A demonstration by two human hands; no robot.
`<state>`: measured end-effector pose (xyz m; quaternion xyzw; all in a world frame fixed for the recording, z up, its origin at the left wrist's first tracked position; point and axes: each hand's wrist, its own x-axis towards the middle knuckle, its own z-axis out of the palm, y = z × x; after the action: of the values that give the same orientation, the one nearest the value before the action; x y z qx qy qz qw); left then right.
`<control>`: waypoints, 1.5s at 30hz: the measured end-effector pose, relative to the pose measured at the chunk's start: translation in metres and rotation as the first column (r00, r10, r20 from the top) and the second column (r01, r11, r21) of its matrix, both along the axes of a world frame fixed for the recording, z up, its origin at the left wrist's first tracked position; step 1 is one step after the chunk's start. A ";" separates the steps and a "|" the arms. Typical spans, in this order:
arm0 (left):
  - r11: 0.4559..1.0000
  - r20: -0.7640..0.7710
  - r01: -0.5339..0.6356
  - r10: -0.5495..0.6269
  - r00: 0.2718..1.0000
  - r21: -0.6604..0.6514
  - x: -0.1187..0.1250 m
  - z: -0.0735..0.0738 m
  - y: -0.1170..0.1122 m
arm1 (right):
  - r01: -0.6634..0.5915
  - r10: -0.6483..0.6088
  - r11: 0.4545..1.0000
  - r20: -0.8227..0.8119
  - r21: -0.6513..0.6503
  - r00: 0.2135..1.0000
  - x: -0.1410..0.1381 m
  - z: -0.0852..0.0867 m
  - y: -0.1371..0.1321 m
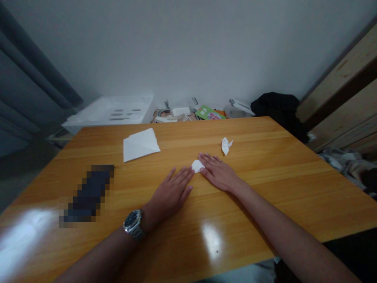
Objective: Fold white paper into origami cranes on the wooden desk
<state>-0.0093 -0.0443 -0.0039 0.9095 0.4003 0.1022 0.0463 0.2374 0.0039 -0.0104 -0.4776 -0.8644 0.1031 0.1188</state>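
Observation:
A small folded piece of white paper (197, 166) lies flat on the wooden table (165, 243), between my two hands. My left hand (172, 190) rests palm down with its fingers stretched out, and its fingertips touch the paper's left edge. A metal watch is on that wrist. Flat on the right part of the paper lies my right hand (218, 173), fingers extended, hiding that side of it. Just beyond the right hand stands a small folded white paper figure (225, 146).
White paper sheets (140, 145) lie at the table's back left. A dark, pixelated object (90, 194) is at the left. Past the far edge are a white foam tray (114, 112), a green booklet (209, 113) and black cloth (277, 108). Grey curtain hangs left.

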 end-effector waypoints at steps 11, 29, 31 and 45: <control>1.000 0.048 -0.003 0.002 0.999 0.010 0.003 0.007 0.003 | 0.102 -0.096 0.993 -0.084 0.067 0.992 0.011 -0.004 0.007; 0.998 0.121 -0.009 0.002 0.993 0.059 -0.001 0.008 0.018 | -0.241 0.269 0.961 -0.243 0.137 0.932 0.004 -0.004 0.001; 0.999 0.154 0.002 -0.009 0.988 0.049 0.001 0.007 0.020 | -0.253 0.281 0.958 -0.263 0.136 0.923 0.003 -0.004 0.001; 0.999 0.269 -0.048 0.049 0.962 -0.013 0.006 0.002 0.029 | -0.268 0.298 0.953 -0.283 0.138 0.912 -0.004 0.002 -0.002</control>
<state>-0.0035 -0.0158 -0.0017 0.8770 0.4127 0.2246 0.1005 0.2333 0.0019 -0.0085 -0.3197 -0.9001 0.1492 0.2556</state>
